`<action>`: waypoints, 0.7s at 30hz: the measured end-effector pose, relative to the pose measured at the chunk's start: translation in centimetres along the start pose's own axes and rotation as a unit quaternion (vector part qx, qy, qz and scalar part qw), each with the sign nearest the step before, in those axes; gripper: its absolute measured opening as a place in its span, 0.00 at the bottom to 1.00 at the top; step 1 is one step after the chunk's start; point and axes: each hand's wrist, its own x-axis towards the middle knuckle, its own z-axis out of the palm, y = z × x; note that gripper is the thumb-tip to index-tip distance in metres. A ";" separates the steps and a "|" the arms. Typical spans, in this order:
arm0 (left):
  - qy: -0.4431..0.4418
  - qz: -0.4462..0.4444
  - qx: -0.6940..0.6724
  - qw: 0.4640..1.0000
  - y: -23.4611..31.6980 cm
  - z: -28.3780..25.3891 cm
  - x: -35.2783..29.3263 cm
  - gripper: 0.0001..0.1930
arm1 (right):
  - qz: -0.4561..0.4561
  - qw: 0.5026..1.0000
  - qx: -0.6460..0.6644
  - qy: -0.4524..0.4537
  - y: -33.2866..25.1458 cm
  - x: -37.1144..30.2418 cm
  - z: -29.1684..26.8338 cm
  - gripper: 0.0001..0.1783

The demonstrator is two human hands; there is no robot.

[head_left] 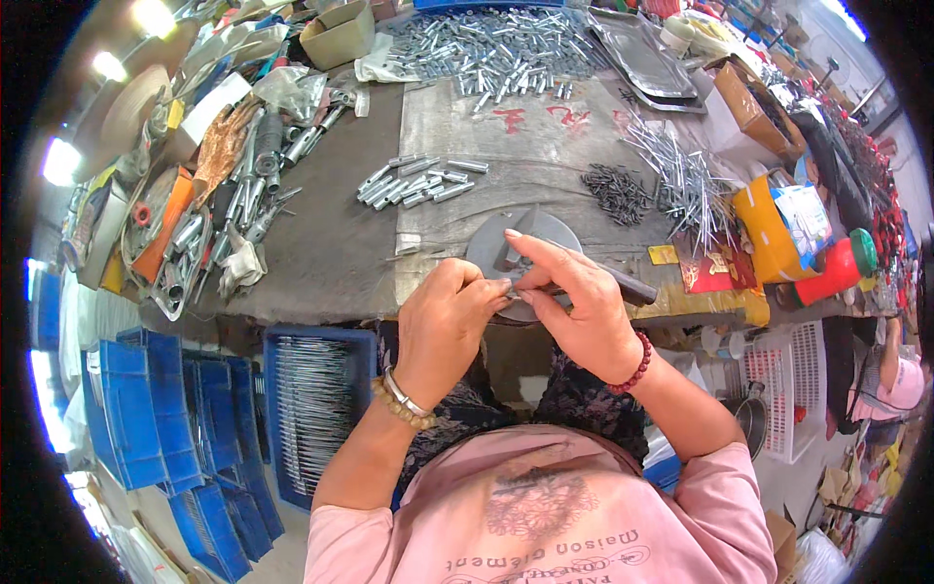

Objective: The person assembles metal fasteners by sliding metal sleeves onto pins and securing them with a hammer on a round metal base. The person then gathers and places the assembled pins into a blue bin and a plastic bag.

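My left hand (pixel 449 310) and my right hand (pixel 582 304) meet over a round grey metal base (pixel 484 245) at the bench's front edge. Thumb and fingertips of the left are pinched together. My right hand's fingers also close at the same spot, with one finger stretched forward over the base. Whatever small part lies between the fingertips is too hidden to name. A dark round bar (pixel 630 285) sticks out beyond the right hand. Just past the base lies a small pile of shiny metal tubes (pixel 418 181).
Dark small pins (pixel 619 193) and long thin metal rods (pixel 686 180) lie to the right. At the back spreads a large heap of metal tubes (pixel 496 49). Tools and fittings (pixel 255 185) crowd the left. Below stands a blue crate (pixel 275 336) of rods.
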 end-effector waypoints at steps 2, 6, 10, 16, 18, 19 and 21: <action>0.002 0.000 -0.002 1.000 -0.1 0.1 0.0 0.11 | -0.020 0.999 -0.031 -0.012 -0.2 0.3 -0.2 0.39; -0.015 -0.027 0.004 1.000 0.1 0.1 0.0 0.09 | -0.074 0.987 -0.135 -0.051 -1.2 1.0 -0.5 0.36; -0.017 -0.030 0.025 0.999 0.4 -0.1 0.2 0.07 | -0.105 0.968 -0.215 -0.082 -2.3 1.0 -0.8 0.34; -0.019 -0.046 -0.002 0.999 0.6 -0.2 0.2 0.06 | -0.041 0.955 -0.292 -0.016 -1.3 0.3 -4.1 0.28; -0.027 -0.039 -0.012 0.999 0.5 -0.2 0.1 0.13 | 0.017 0.939 -0.338 -0.067 0.2 -0.5 -5.2 0.27; -0.029 -0.037 -0.014 0.999 0.4 -0.3 0.2 0.13 | 0.020 0.938 -0.339 -0.065 0.4 -0.7 -5.4 0.27; -0.036 -0.051 -0.022 0.998 0.4 -0.3 0.2 0.13 | 0.007 0.955 -0.296 -0.034 0.6 -1.2 -5.7 0.26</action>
